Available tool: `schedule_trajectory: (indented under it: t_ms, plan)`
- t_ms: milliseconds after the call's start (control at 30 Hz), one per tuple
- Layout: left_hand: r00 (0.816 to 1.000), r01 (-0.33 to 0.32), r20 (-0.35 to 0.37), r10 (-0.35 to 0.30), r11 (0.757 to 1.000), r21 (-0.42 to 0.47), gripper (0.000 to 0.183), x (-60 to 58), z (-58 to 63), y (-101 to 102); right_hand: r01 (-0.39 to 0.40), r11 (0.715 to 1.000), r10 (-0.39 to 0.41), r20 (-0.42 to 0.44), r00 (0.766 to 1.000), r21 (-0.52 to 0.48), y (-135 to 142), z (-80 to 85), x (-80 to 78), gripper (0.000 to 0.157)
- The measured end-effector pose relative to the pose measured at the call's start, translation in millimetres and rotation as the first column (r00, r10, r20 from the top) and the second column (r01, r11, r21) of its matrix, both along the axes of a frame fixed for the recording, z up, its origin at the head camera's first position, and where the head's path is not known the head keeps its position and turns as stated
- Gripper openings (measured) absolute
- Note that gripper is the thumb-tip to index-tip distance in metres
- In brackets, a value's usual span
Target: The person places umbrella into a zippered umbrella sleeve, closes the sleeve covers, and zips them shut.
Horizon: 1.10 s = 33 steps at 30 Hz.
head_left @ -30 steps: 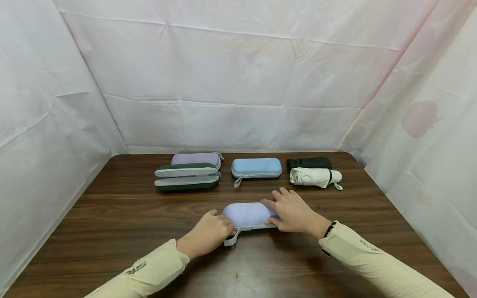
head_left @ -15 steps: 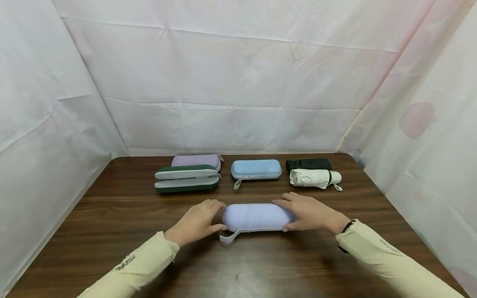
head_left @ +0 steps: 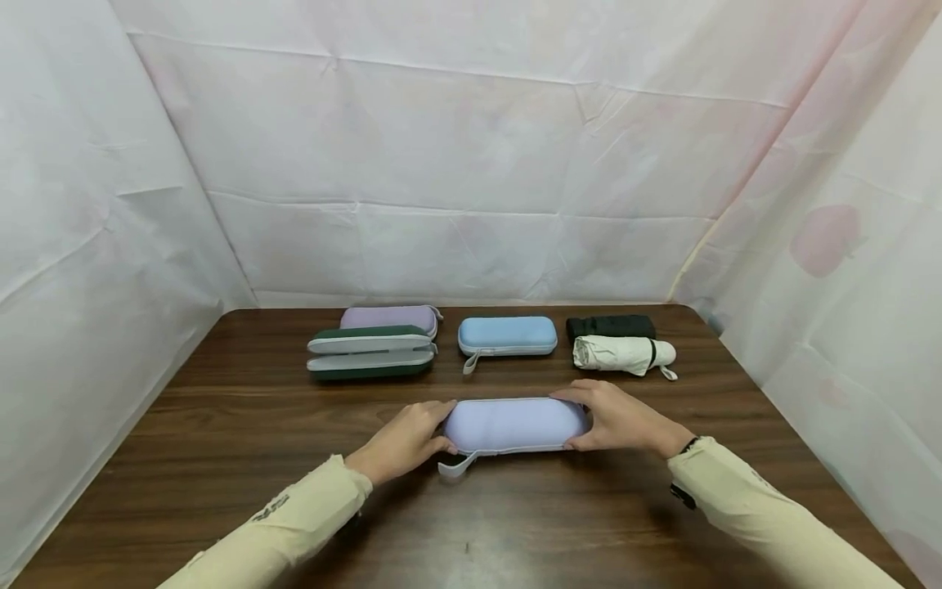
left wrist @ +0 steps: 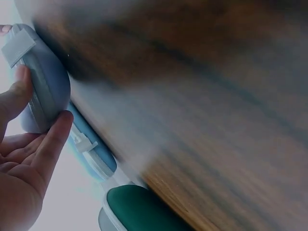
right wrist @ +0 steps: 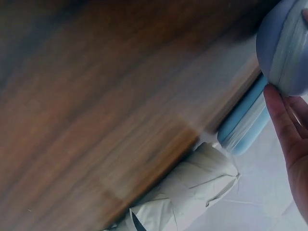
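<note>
A closed lavender zip case [head_left: 515, 425] with a grey wrist strap [head_left: 458, 467] lies lengthwise between my hands, near the middle of the table. At its left end, my left hand [head_left: 405, 442] holds it with the thumb on the near side and the fingers on the far side. My right hand [head_left: 625, 417] grips the opposite end the same way. In the left wrist view, the thumb [left wrist: 21, 89] presses close to the zip seam. Fingers [right wrist: 284, 125] of the right hand touch the case's end in the right wrist view. Whether the case rests on the table, I cannot tell.
Behind stand a light blue zip case [head_left: 508, 334], a purple case [head_left: 390, 318] and a dark green case [head_left: 371, 364] gaping open. To the right lie a black folded umbrella [head_left: 611, 326] and a white one [head_left: 621, 353]. A white curtain [head_left: 456, 164] hangs behind the wooden table [head_left: 471, 523].
My right hand has shifted right to the end of the lavender case. My left hand moved off its left end, then closed back on it. Case and strap shifted slightly.
</note>
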<state>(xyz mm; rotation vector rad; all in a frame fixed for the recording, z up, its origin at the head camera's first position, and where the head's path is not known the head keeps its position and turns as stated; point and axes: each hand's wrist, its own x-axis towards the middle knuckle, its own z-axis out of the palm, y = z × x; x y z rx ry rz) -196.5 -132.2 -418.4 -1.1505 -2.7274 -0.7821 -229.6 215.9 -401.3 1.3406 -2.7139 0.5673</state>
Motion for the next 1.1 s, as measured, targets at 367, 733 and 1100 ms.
schedule_trajectory:
  t_ms: [367,733,1100]
  plan:
    - [0.999,-0.037,-0.014,0.038,0.999,0.023,0.044,-38.4,-4.4,10,0.008,1.0,-0.008,-0.037,0.999,-0.008,0,3.5,-39.7,0.063]
    - [0.988,-0.123,-0.098,0.118,0.991,-0.043,0.059,-68.3,-11.3,14,0.101,0.994,-0.103,0.059,0.993,0.038,-10,3.3,-66.7,0.064]
    - [0.988,-0.141,-0.083,0.134,0.985,-0.094,0.058,-80.0,-4.7,16,0.168,0.984,-0.17,0.053,0.984,0.052,-14,-3.6,-71.7,0.066]
